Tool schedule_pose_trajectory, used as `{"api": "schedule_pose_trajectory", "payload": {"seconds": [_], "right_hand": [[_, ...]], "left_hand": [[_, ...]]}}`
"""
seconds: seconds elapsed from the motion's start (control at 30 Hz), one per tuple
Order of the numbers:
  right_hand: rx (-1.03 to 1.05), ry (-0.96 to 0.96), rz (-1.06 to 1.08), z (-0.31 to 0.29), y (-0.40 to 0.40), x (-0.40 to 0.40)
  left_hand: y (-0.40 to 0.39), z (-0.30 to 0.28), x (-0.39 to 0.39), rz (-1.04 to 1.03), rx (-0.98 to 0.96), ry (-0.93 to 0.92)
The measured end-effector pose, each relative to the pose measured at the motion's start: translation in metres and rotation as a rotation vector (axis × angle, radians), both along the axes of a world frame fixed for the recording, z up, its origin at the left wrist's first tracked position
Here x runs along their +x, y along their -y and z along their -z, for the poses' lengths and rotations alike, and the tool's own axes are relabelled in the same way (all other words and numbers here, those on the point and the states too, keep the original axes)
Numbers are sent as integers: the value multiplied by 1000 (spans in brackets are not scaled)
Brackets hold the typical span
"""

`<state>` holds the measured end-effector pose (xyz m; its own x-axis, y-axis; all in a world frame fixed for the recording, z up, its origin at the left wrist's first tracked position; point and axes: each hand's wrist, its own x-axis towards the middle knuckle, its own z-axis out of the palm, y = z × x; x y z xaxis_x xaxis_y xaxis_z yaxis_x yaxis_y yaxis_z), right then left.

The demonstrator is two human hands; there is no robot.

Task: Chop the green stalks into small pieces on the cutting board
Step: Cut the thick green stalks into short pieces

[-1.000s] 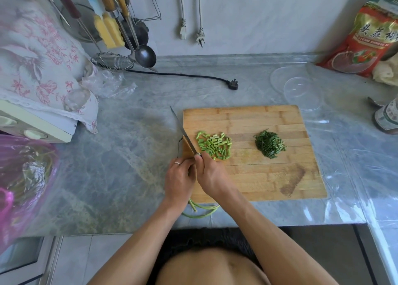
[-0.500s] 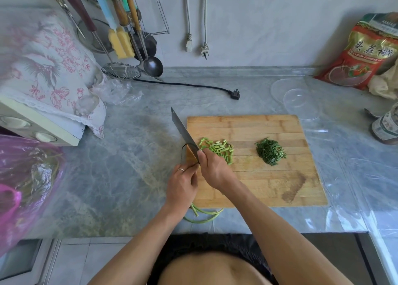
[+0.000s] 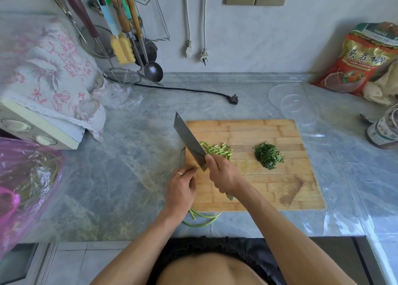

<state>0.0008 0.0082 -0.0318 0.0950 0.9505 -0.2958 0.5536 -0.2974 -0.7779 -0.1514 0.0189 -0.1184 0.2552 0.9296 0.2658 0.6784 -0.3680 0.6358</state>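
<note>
On the wooden cutting board (image 3: 269, 177), the right hand (image 3: 224, 173) grips a raised cleaver (image 3: 189, 142) beside cut pieces (image 3: 217, 150) while the left hand (image 3: 182, 190) pinches green stalks (image 3: 200, 220), mostly hidden beneath it, at the board's left edge.

Your cutting board (image 3: 269, 131) is pale tan wood with a brown stain. At its ten o'clock lies a white cloth (image 3: 49, 69) printed with pink flowers; at two o'clock, a red-and-gold bag (image 3: 357, 62). The counter (image 3: 107, 177) is grey-veined marble.
</note>
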Motion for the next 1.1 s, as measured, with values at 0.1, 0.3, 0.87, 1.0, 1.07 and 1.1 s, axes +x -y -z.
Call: {"api": "schedule_pose_trajectory", "payload": {"seconds": [0.1,0.3,0.87,1.0,1.07,1.1], "right_hand": [[27,-11,17,-3,7,-4],[138,78,-25,2,33,-5],[164,86,-116,-3,41,-14],[123,117,-93,5,34,-15],[147,94,-87,12,31,-16],[157,103,-95,14,30,-18]], "left_hand": [[0,2,-4,-31,-1,47],[0,2,-3,-3,17,14],[-6,8,-1,7,-15,5],[-6,10,0,0,-1,20],[-6,9,1,-3,11,43],[-6,8,1,-9,13,49]]}}
